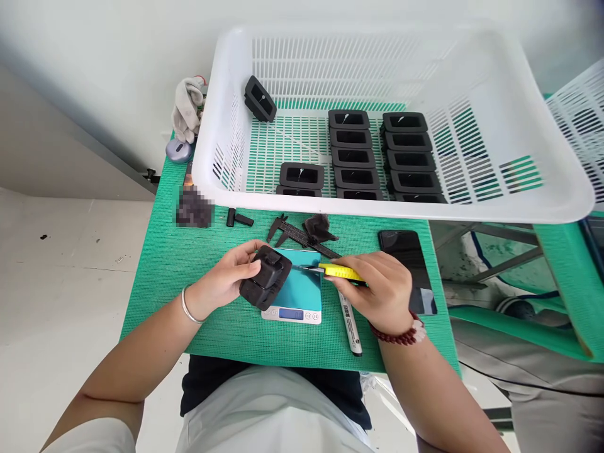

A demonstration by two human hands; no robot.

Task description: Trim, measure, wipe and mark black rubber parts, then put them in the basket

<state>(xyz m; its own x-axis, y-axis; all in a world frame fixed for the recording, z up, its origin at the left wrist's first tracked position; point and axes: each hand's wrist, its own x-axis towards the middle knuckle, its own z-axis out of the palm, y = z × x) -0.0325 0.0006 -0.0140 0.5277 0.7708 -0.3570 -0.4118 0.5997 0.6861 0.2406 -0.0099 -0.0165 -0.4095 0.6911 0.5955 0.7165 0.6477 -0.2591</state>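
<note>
My left hand [233,274] grips a black moulded part [268,277] by its edge, tilted above the left side of a small digital scale [309,316]. In my right hand [377,283] is a yellow utility knife [343,272], its blade pointing left toward the part. Whether the blade touches the part I cannot tell. Beneath my right hand lies a white marker [349,327] with a black cap. Just beyond the scale rest a black caliper [297,236] and a dark scrap [319,228].
A white plastic basket [391,209] at the back holds rows of black moulded parts [349,138]. A black phone [408,264] lies at right. A small black piece [238,218], a grey mouse-like object [178,150] and a glove [187,110] are at left.
</note>
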